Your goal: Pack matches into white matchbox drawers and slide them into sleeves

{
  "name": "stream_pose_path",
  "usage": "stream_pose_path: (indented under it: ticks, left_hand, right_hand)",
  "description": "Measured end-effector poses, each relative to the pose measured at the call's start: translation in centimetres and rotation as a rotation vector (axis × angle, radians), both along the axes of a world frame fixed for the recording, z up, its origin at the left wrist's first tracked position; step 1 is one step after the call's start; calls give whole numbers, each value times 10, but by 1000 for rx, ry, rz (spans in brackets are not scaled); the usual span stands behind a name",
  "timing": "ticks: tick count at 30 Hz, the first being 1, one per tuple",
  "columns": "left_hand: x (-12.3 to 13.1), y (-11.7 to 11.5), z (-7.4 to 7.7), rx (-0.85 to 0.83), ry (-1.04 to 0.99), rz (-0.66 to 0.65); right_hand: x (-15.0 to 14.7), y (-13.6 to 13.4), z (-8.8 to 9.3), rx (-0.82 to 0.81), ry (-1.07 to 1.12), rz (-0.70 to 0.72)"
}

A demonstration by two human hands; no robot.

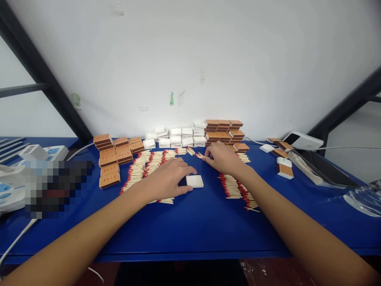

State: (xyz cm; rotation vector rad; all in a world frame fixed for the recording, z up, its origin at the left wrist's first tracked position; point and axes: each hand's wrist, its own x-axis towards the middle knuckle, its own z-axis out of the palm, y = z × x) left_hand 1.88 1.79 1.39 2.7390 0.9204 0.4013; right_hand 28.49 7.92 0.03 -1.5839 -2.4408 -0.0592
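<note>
My left hand (171, 178) is around the left end of a small white matchbox tray (195, 182) lying on the blue table. Its thumb rests at the tray's near edge and its forefinger at the far edge. Farther back, my right hand (222, 157) pinches a few red-tipped matches (200, 156) between thumb and forefinger. Another small bunch of matches (190, 151) lies just left of those fingertips. Long rows of matches (137, 169) spread behind and beside my left hand. More matches (230, 186) lie under my right wrist and forearm.
White trays (175, 137) are stacked along the wall, beside piled orange matchbox covers (220, 133). More orange matchboxes (109, 174) stand at the left. A power strip (55, 155) and cables lie far left. At the right are loose boxes (285, 171), a white device (303, 141) and clear plastic (364, 198).
</note>
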Motion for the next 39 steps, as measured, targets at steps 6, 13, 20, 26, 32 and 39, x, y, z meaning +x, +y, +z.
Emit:
stream_pose_path:
  ticks: [6,13,20,26,32,39]
  left_hand:
    - [-6,-3,3,-91,6,17]
    - [-9,-8,-5,-89,-72,34]
    - [-14,-4,-14,73,-115,-5]
    - [-12,-8,-17,120,-88,-22]
    - [-10,-7,-16,111,-97,-26]
    - [-11,-4,-15,126,-83,27]
  right_hand:
    - [-1,-16,6,-61,5,0]
    - [-4,-26,6,-108,65,99]
    - [0,-34,12,-151,117,146]
    - [-4,-37,15,-152,126,146]
    - [-1,-36,19,-144,208,169]
    - [-1,-42,31,-349,364,216]
